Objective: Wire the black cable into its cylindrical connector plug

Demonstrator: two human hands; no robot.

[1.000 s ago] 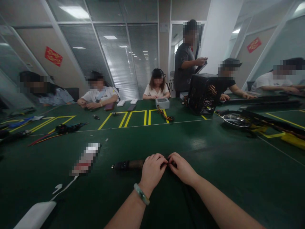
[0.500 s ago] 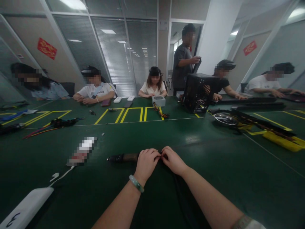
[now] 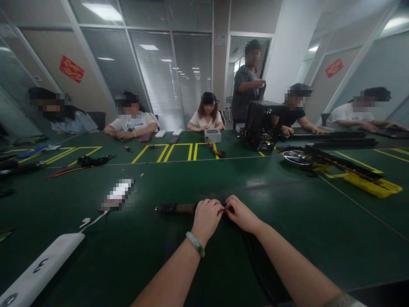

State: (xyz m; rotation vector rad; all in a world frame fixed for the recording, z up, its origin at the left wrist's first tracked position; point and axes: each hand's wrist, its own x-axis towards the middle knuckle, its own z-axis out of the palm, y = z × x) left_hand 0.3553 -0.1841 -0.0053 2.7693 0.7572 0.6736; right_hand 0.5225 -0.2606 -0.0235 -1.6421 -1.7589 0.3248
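A dark rod-shaped tool (image 3: 177,208) lies across the green table, its small metal tip to the left and a brownish band along its middle. My left hand (image 3: 207,215), with a jade-coloured bangle at the wrist, is closed over the tool's right part. Right beside it, my right hand (image 3: 239,213) is closed in a pinch, thumb and fingers meeting my left fingertips. What lies between the fingertips is hidden. Under my right forearm, a dark strip like a cord or strap (image 3: 255,260) runs towards the table's near edge.
To the left lie a white power strip (image 3: 47,266) and a blurred phone (image 3: 118,194) on a white cable. Across the table stand a black computer case (image 3: 263,125) and a power supply (image 3: 213,135). Right are a round metal dish (image 3: 297,157) and a yellow tray (image 3: 372,185). Several people sit opposite.
The whole view has shifted slightly, so the table things and both hands sit a little further right. The hands keep their grip at the tool's right end.
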